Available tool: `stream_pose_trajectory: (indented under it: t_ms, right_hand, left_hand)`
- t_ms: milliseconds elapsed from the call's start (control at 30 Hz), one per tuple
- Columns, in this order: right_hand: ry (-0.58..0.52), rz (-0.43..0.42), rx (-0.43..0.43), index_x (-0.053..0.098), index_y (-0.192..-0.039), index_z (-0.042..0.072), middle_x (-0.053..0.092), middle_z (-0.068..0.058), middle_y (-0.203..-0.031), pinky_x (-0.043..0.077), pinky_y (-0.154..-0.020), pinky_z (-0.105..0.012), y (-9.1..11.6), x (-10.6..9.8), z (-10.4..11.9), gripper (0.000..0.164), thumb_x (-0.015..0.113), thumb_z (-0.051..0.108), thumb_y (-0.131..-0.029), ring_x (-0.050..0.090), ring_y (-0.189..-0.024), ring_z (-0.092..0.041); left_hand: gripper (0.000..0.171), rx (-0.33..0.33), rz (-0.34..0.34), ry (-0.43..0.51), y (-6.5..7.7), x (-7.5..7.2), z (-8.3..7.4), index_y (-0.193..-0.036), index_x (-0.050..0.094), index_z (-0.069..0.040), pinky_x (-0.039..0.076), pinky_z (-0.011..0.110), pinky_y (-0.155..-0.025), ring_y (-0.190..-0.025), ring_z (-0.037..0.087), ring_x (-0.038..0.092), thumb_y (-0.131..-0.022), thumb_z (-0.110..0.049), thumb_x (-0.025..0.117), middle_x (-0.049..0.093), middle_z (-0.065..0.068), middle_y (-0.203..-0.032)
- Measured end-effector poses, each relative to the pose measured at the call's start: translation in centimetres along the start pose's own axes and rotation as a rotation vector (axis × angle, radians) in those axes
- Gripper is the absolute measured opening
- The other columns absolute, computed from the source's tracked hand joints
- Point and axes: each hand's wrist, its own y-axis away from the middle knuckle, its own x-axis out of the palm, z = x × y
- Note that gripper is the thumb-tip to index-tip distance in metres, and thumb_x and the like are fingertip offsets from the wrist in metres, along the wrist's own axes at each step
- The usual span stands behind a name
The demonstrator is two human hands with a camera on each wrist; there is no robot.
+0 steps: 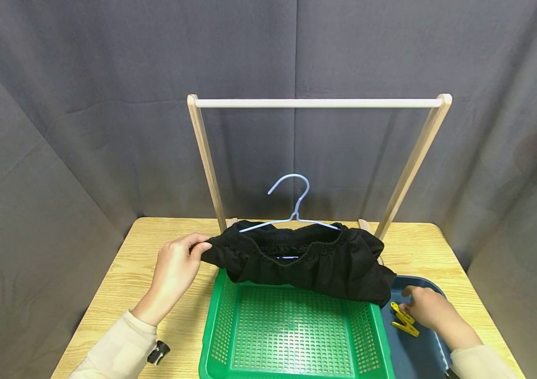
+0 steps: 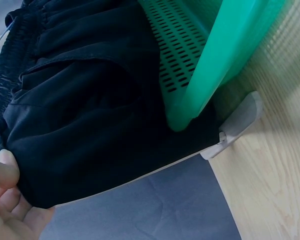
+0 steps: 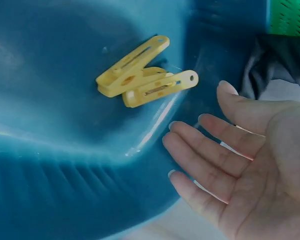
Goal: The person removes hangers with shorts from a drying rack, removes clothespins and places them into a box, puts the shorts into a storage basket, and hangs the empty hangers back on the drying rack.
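Observation:
A black garment with a gathered elastic waist lies spread over the far end of a green basket. A pale blue hanger sits in its waist opening, hook upward. At the garment's left corner, my left hand pinches the cloth between thumb and fingers; the left wrist view shows the thumb on its edge. My right hand is over a blue basin, fingers loosely extended and holding nothing. Two yellow clothespins lie in the basin just beyond its fingertips.
Behind the basket stands a rack with wooden posts and a white rail. A wooden table bears everything, with grey curtains around it. A small black-and-white item lies beside my left sleeve.

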Motion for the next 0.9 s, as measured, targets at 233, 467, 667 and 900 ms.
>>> stream_pose_trajectory:
  t_ms: [233, 467, 667, 900]
  right_hand:
    - [0.010, -0.113, 0.005, 0.068, -0.101, -0.006, 0.069, -0.014, -0.087, 0.053, -0.067, -0.052, 0.6, -1.1, 0.9, 0.024, 0.070, 0.016, -0.091, 0.066, -0.078, -0.032]
    - [0.001, -0.386, -0.084, 0.071, -0.098, -0.001, 0.070, -0.015, -0.088, 0.052, -0.059, -0.051, 1.4, -1.8, 1.8, 0.014, 0.072, 0.008, -0.088, 0.066, -0.071, -0.030]
    - [-0.015, -0.526, -0.116, 0.072, -0.099, 0.001, 0.071, -0.015, -0.089, 0.050, -0.056, -0.049, 1.8, -2.9, 3.0, 0.014, 0.073, 0.007, -0.087, 0.066, -0.071, -0.029]
    - [-0.064, -0.656, -0.130, 0.073, -0.102, 0.004, 0.072, -0.015, -0.092, 0.049, -0.051, -0.044, 2.2, -5.0, 4.9, 0.016, 0.073, 0.007, -0.087, 0.068, -0.077, -0.034]
  left_hand:
    - [0.011, -0.006, 0.005, 0.002, 0.0, 0.0, 0.0, -0.097, 0.076, -0.004, 0.053, 0.047, -0.072, -0.086, 0.030, 0.071, -0.086, -0.008, 0.075, 0.075, 0.010, -0.093]
    - [0.011, 0.004, -0.001, -0.004, -0.1, 0.0, 0.0, -0.096, 0.076, -0.003, 0.053, 0.047, -0.072, -0.085, 0.030, 0.071, -0.087, -0.008, 0.075, 0.075, 0.010, -0.092]
    - [0.011, 0.018, -0.009, -0.005, -0.1, 0.1, 0.1, -0.095, 0.076, -0.003, 0.054, 0.047, -0.072, -0.085, 0.031, 0.071, -0.086, -0.008, 0.076, 0.075, 0.011, -0.092]
    - [0.012, 0.018, -0.012, -0.007, -0.1, 0.2, 0.2, -0.096, 0.076, -0.003, 0.053, 0.048, -0.072, -0.085, 0.031, 0.071, -0.086, -0.009, 0.076, 0.075, 0.010, -0.092]
